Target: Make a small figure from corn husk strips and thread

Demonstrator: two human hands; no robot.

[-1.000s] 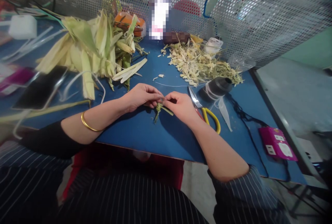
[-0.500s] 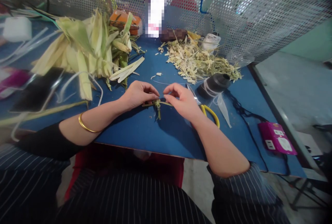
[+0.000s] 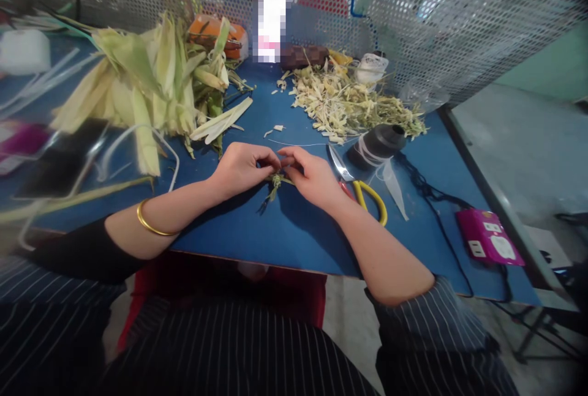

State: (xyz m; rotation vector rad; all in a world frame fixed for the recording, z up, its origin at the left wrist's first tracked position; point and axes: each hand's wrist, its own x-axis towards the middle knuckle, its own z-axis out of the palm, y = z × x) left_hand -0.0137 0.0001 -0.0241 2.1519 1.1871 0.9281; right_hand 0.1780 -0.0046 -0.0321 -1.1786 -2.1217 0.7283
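My left hand (image 3: 243, 168) is closed in a pinch at the top of a small knotted bundle of greenish corn husk strips (image 3: 276, 183). Its loose ends hang down over the blue table. Close against those fingertips, my right hand (image 3: 312, 177) has its thumb and fingers drawn together; whatever is between them is hidden. Just right of that hand lie scissors (image 3: 373, 200) with yellow and red handles, partly behind the wrist. A dark cone (image 3: 377, 146) wound with white thread rests beyond them, and a thin strand of thread (image 3: 294, 144) crosses the table.
A heap of corn husks (image 3: 151, 87) covers the back left, with a phone (image 3: 62, 157) beside it. Husk scraps (image 3: 344, 99) are piled at the back right. A magenta power strip (image 3: 489, 237) with black cables lies near the right edge. Perforated metal (image 3: 404, 22) bounds the back.
My right hand has moved left, closing the gap to my left fingertips. The bundle's hanging ends now swing more to the left, and more of the scissors shows.
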